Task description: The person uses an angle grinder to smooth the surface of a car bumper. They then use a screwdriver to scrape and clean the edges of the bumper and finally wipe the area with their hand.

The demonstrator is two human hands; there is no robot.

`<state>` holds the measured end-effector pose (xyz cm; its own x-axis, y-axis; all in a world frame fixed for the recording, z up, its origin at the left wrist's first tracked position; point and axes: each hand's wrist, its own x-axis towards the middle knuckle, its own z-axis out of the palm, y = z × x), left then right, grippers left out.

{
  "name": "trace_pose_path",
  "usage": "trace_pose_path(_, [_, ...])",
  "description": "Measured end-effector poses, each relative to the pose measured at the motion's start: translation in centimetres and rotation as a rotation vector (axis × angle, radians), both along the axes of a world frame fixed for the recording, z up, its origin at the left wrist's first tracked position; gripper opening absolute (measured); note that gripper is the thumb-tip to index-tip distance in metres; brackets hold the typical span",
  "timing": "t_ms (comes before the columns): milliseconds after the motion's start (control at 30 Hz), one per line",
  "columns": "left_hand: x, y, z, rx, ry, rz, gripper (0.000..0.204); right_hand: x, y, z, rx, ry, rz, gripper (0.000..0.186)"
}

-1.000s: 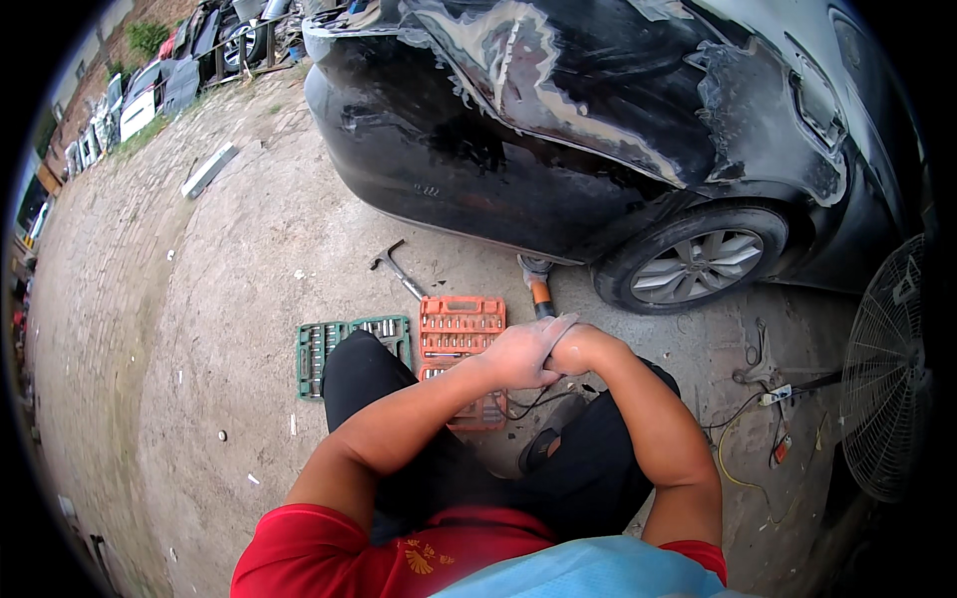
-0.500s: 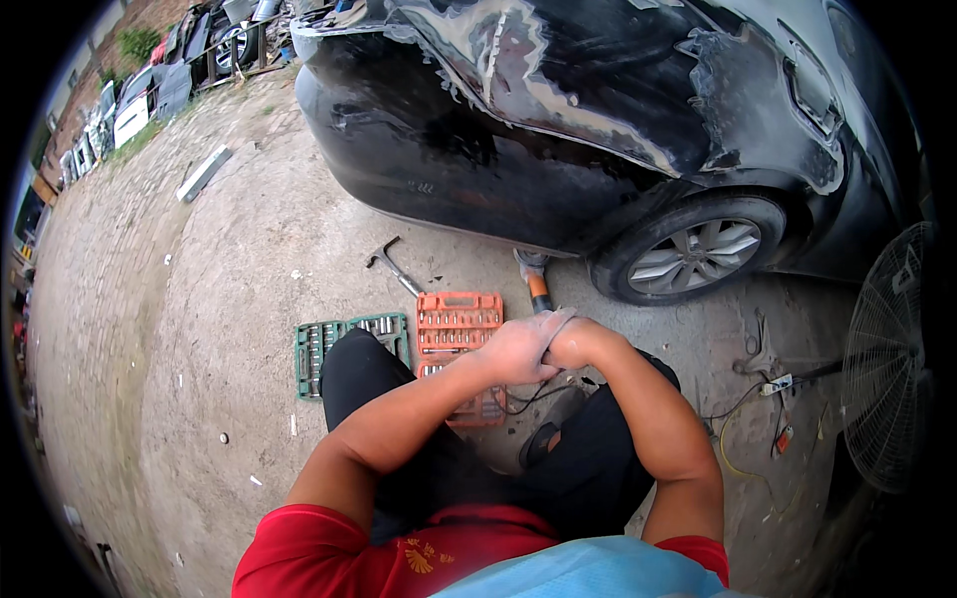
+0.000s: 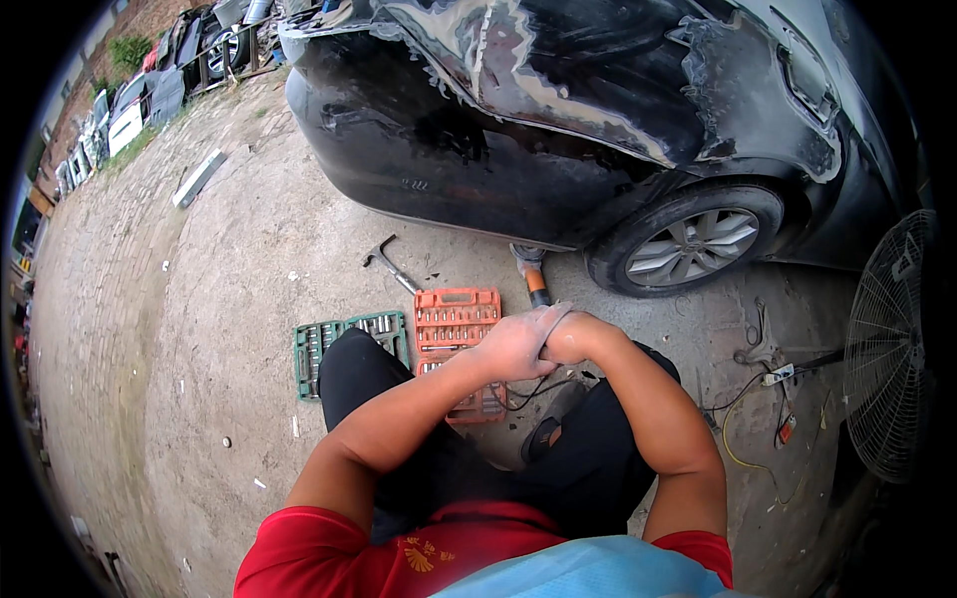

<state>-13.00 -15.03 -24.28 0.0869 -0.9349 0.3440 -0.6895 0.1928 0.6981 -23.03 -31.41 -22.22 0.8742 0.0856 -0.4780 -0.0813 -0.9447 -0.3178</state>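
My left hand [image 3: 514, 345], pale with dust, is closed round my right hand [image 3: 566, 339] in front of my knees. The right hand's fingers are hidden under the left. Just beyond the hands, an orange-and-black power tool [image 3: 537, 282] lies on the ground by the car. Below and left of my hands lies an opened orange socket set case [image 3: 458, 297], partly covered by my left forearm. Beside it is an opened green socket set case [image 3: 317, 344], partly behind my left knee. A hammer [image 3: 393, 265] rests on the ground past the orange case.
A black car [image 3: 439, 169] with sanded, filler-patched panels stands ahead, its wheel [image 3: 688, 244] at the right. On the right are a fan [image 3: 887, 344], a power strip [image 3: 779, 375] and cords. A pale bar [image 3: 199, 178] lies at the far left.
The view has shifted slightly, with the car and ground things sitting a little higher and further left. My hands stay clasped in the same place.
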Motion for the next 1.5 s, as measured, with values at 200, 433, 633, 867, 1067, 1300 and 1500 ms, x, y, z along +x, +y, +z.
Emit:
trace_pose_path(200, [0.0,0.0,0.0,-0.016,-0.001,-0.002,0.095,0.0,-0.4,-0.9,-0.016,0.000,0.021,0.034])
trace_pose_path(433, [0.1,0.1,0.0,0.005,-0.006,0.000,0.095,0.1,-0.6,-1.4,-0.002,0.007,0.050,0.032])
trace_pose_path(633, [0.2,0.2,-0.3,-0.018,-0.004,0.005,0.095,0.2,-0.6,-2.0,0.003,-0.037,0.083,0.031])
trace_pose_path(867, [0.1,0.1,-0.4,0.030,-0.004,0.003,0.095,0.1,-1.1,-3.3,0.007,-0.056,0.051,0.032])
trace_pose_path(1067, [0.1,0.2,0.0,0.026,0.003,0.008,0.093,0.2,-0.6,-2.1,0.003,-0.040,0.049,0.033])
trace_pose_path(1300, [0.1,0.1,-0.2,0.021,-0.014,0.000,0.097,0.0,-0.8,-2.1,0.000,0.027,0.009,0.030])
trace_pose_path(1500, [0.2,0.1,-0.4,0.002,-0.007,-0.001,0.098,-0.1,-0.5,-1.2,0.035,0.008,0.029,0.030])
